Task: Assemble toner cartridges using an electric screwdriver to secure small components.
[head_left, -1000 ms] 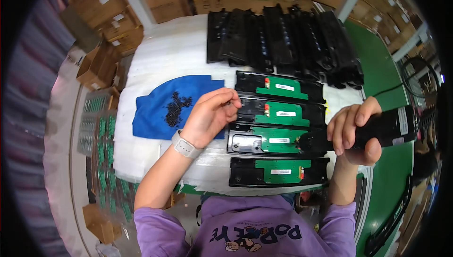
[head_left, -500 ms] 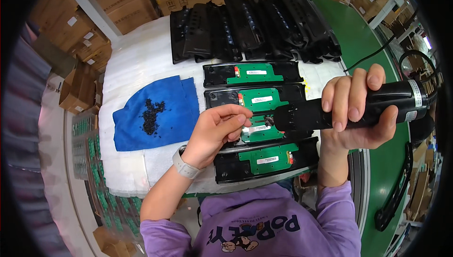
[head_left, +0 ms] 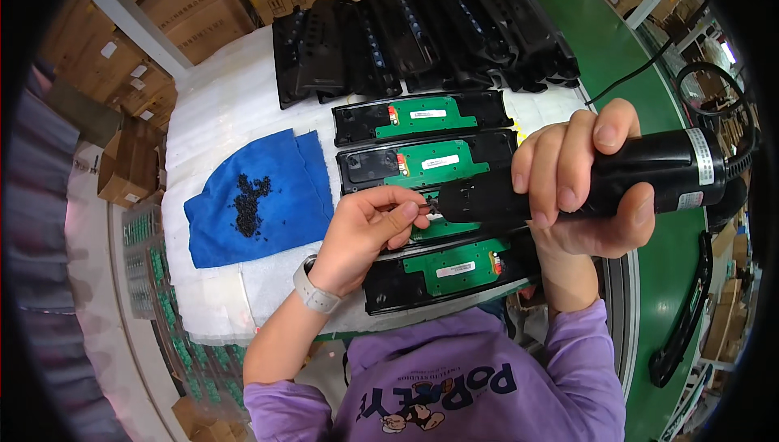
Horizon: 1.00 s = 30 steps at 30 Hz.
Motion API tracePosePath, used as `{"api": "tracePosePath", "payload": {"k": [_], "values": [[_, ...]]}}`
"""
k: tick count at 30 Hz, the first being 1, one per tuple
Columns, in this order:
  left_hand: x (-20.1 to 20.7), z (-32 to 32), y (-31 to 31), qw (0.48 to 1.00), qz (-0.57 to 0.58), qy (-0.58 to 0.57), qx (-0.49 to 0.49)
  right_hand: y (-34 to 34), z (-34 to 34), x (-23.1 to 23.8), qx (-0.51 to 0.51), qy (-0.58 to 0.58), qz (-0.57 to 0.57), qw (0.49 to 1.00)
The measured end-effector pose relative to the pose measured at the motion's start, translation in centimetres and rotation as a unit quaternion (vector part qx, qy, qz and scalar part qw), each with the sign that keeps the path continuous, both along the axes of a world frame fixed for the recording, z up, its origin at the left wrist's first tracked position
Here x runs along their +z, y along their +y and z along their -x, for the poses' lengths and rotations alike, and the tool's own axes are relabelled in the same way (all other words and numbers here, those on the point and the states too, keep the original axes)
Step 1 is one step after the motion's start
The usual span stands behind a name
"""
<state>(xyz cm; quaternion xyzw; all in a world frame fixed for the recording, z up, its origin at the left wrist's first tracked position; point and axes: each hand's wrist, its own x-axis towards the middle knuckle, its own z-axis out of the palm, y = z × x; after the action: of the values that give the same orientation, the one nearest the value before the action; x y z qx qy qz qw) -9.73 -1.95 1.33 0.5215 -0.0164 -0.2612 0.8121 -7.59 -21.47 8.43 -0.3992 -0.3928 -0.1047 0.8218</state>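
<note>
My right hand [head_left: 580, 170] is wrapped around a black electric screwdriver [head_left: 649, 176], held level with its tip toward the left. Thumb and forefinger of my left hand [head_left: 377, 219] pinch together right at that tip. Small dark bits [head_left: 432, 202] show there, like screws; what the fingers hold is too small to make out. Beneath lies a black plastic housing with a green circuit board [head_left: 446, 229], partly covered by the tool and my fingers. Similar housings with boards lie nearer me [head_left: 454, 269] and farther off [head_left: 438, 159]. A blue cloth [head_left: 215, 231] at left carries a pile of tiny black screws [head_left: 251, 202].
Several long black plastic housings [head_left: 406, 32] lie side by side at the table's back. White foam sheet [head_left: 219, 142] covers the tabletop. A cable [head_left: 738, 146] runs from the screwdriver's rear. Cardboard boxes [head_left: 195, 12] are stacked behind, and a green surface [head_left: 653, 296] stretches along the right.
The screwdriver has moved left, its tip now meeting my left fingertips, where a gap showed before. The whole view has shifted slightly.
</note>
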Motion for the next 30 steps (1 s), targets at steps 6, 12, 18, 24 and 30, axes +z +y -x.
{"api": "tracePosePath", "payload": {"k": [6, 12, 18, 24, 30], "values": [[-0.4, -0.2, 0.8, 0.998, 0.006, 0.026, -0.048, 0.5, 0.5, -0.1, -0.017, 0.001, 0.003, 1.0], [0.0, -0.1, 0.5, 0.998, -0.003, 0.01, -0.059, -0.4, -0.4, -0.3, 0.039, 0.018, -0.035, 0.998], [0.0, -0.9, 0.7, 0.984, -0.155, -0.082, 0.034, -0.6, 0.2, -0.3, 0.107, 0.076, 0.033, 0.991], [-0.5, -0.1, -0.1, 0.989, -0.118, -0.083, 0.042, 0.7, 2.3, -1.2, 0.049, 0.195, 0.156, 0.967], [-2.0, 0.4, -0.9, 0.995, -0.064, -0.074, 0.022, 1.4, 2.5, -1.7, 0.052, 0.204, 0.138, 0.968]]}}
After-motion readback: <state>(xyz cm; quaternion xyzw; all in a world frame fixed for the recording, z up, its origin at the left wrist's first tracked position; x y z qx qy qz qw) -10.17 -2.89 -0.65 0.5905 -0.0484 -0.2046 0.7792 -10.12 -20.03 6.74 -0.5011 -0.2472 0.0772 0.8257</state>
